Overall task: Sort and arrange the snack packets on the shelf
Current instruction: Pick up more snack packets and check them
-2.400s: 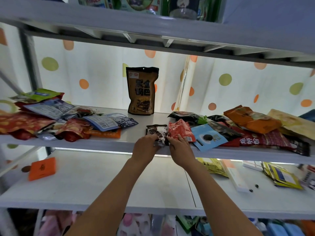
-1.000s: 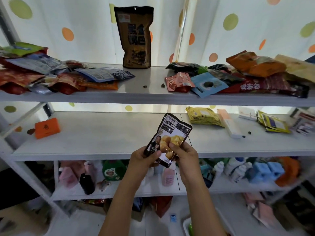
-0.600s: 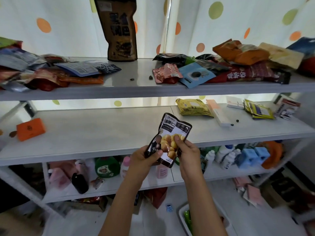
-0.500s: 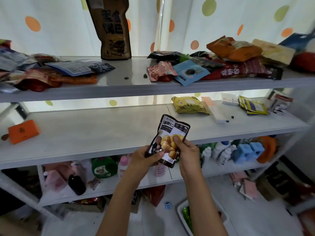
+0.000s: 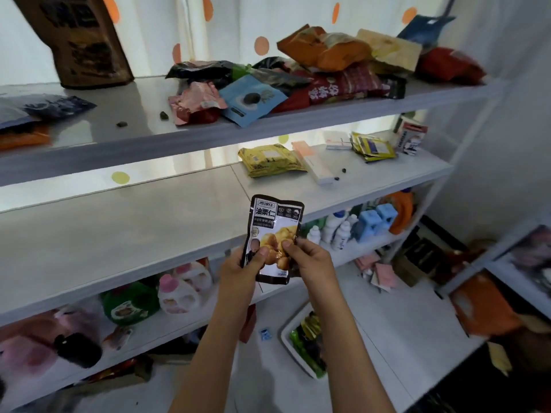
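Nearest, left hand (image 5: 238,271) and right hand (image 5: 310,260) pinch packet (image 5: 272,234) upright, off shelf. Beyond, middle shelf (image 5: 119,234) mostly bare. Farthest, top-shelf heap (image 5: 313,73) unsorted, pouch (image 5: 83,40) standing; most sorting likely left.

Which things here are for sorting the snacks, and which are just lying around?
For the job: chestnut packet held in both hands; snack pile on the upper shelf; yellow packet.
Just lying about: detergent bottles; white bin on the floor.

Head view, downward (near shelves (image 5: 208,138))
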Available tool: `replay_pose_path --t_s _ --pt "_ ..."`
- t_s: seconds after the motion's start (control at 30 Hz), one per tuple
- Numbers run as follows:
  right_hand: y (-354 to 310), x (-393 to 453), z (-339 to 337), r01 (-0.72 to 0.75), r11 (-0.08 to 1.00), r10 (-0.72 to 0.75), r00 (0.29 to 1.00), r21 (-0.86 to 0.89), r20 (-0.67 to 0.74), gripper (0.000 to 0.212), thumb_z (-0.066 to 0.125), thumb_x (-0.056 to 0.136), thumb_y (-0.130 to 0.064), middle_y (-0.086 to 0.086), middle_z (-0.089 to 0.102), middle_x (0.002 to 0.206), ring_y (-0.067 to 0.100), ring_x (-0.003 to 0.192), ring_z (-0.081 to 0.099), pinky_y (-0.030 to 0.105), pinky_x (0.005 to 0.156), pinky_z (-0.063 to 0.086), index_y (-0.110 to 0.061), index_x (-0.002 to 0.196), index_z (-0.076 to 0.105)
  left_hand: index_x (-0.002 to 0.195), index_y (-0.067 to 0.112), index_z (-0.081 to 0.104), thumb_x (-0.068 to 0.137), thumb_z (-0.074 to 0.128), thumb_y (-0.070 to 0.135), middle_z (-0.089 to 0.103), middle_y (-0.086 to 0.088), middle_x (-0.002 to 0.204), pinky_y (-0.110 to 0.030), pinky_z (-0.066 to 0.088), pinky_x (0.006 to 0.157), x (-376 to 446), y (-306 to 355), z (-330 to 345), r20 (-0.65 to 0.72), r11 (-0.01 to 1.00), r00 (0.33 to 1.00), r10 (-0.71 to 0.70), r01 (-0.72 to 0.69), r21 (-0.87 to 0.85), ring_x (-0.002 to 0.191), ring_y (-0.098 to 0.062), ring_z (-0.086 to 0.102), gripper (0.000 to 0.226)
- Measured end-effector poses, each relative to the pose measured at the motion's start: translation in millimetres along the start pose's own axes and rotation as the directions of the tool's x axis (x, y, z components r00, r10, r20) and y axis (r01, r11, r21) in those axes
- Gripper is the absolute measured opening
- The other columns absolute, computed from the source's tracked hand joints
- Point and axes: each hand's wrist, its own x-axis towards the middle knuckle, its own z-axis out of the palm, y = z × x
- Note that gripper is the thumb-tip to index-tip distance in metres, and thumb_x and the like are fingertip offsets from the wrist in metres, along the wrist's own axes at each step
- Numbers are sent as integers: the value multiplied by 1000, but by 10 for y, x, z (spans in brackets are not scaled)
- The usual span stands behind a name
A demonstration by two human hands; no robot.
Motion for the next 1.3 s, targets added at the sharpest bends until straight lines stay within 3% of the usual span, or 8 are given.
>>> replay_pose_path --t_s 0.23,0.37,0.57,0.73,0.9,1.07,1.2,1.3 --pt "-14 26 -511 52 997 -41 985 57 -169 16 68 91 -9 12 72 85 16 69 67 38 70 57 -12 106 67 95 21 73 94 60 11 76 6 82 -20 55 65 -50 -160 585 172 1000 985 -19 17 17 80 -12 71 17" --pt "-132 63 -594 80 996 -78 996 39 -35 24 64 95 -27 2 74 106 13 98 70 40 93 56 -18 116 67 96 38 66 96 55 7 73 21 84 -9 50 69 -54 -92 858 257 999 966 15 -27 47 84 7 67 33" --pt "-480 250 -371 134 991 -131 982 -11 139 46 73 84 -42 -1 70 119 19 116 63 48 101 51 -29 126 63 127 37 43 98 38 31 50 29 122 2 36 85 83 245 770 368 984 923 109 -153 92 107 26 48 30" --pt "-994 375 218 259 966 -247 901 13 356 29 63 94 -20 1 72 112 15 109 66 38 99 53 -24 123 65 141 30 45 97 39 36 55 22 129 -2 38 89 276 841 320 259 941 918 300 -329 78 115 14 52 44" --pt "-1504 524 1150 343 939 -298 802 8 518 42 63 95 -24 -4 67 127 9 118 62 37 104 49 -18 136 58 111 43 60 94 52 28 67 17 80 -11 45 66 489 1580 -319 1 871 873 487 -486 66 73 2 57 24" --pt "-1818 577 2040 388 919 -341 697 68 631 36 64 94 -27 -2 70 122 12 115 64 39 101 51 -19 130 64 112 40 64 93 63 16 73 18 96 -23 55 79 681 2083 -935 -172 844 829 532 -535 37 92 -5 68 31" --pt "-1919 660 2523 332 939 -304 682 88 665 26 56 98 -9 8 74 110 23 109 68 43 94 55 -15 118 70 108 49 64 91 66 20 71 20 81 -21 48 68 969 2291 -1375 -211 798 771 601 -561 222 75 1 62 34" --pt "-1950 770 2772 312 950 -230 669 14 706 32 50 96 -3 7 75 108 23 104 70 42 88 58 -18 112 73 121 30 65 88 68 17 65 16 77 -17 42 63 1297 2355 -1614 -190 706 718 669 -536 462 71 1 59 35"
